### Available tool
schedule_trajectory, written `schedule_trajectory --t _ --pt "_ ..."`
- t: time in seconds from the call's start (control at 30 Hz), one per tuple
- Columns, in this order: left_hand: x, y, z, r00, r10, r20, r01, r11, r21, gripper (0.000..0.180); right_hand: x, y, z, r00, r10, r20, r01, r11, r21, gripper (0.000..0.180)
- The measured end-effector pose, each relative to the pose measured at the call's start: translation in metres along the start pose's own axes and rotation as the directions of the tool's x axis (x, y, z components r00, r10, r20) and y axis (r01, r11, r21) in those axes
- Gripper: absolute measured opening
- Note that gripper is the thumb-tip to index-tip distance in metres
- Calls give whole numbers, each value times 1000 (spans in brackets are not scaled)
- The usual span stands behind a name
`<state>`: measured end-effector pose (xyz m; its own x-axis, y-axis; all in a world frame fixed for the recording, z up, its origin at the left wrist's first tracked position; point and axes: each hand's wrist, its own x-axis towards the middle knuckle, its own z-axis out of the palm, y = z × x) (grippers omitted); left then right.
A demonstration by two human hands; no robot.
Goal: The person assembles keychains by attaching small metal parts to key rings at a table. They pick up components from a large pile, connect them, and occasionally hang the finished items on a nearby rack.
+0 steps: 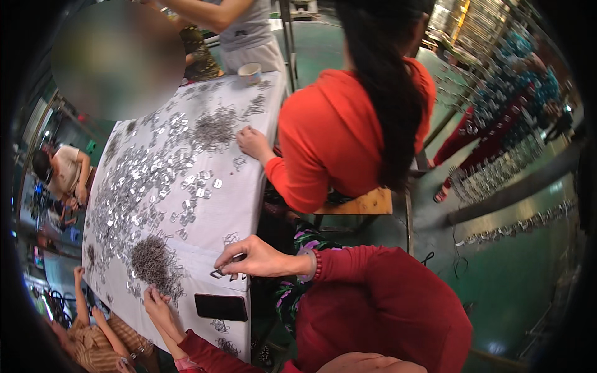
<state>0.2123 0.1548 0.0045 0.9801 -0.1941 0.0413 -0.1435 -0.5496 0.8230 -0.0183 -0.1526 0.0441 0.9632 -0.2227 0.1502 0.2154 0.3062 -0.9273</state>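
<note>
My right hand (252, 258), with a bracelet at its wrist, is closed in a pinch over the white-covered table's near edge. Small dark metal wire loops (217, 272) stick out from under its fingers. At the lower left my left hand (160, 309) has its fingers drawn together at the edge of a dense pile of grey wire pieces (151, 261); whatever they pinch is too small to make out. Many shiny flat metal pieces (146, 165) lie scattered beyond that pile. Between my hands, a dark phone (221, 307) lies flat, nearer to me.
More wire pieces (214, 128) are heaped farther along the white tablecloth (239, 186). A white tub (250, 73) stands at the far end. Close on my right, a person in orange (323, 137) sits on a wooden stool (360, 204). Other people work around the table; strung metal pieces (504, 168) hang at the right.
</note>
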Motion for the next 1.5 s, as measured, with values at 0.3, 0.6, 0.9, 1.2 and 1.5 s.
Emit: schedule_trajectory --t 0.3,0.6,0.9,1.2,1.5 --pt "-129 172 96 770 629 102 -539 729 -422 7 -17 -19 16 991 -84 -100 74 992 -105 15" --pt "-133 228 113 673 738 -47 -704 621 -344 10 -21 -56 17 819 -540 -192 462 820 -337 15" --pt "-155 335 113 437 877 -203 -723 208 -658 20 -72 -180 5 535 -843 -46 723 486 -492 14" --pt "-88 185 268 302 550 779 -346 824 -448 24 -210 -280 -6 239 -970 37 502 91 -860 24" --pt "-47 47 358 208 208 956 -181 968 -171 24 -330 -347 29 -297 -941 -166 126 133 -983 31"
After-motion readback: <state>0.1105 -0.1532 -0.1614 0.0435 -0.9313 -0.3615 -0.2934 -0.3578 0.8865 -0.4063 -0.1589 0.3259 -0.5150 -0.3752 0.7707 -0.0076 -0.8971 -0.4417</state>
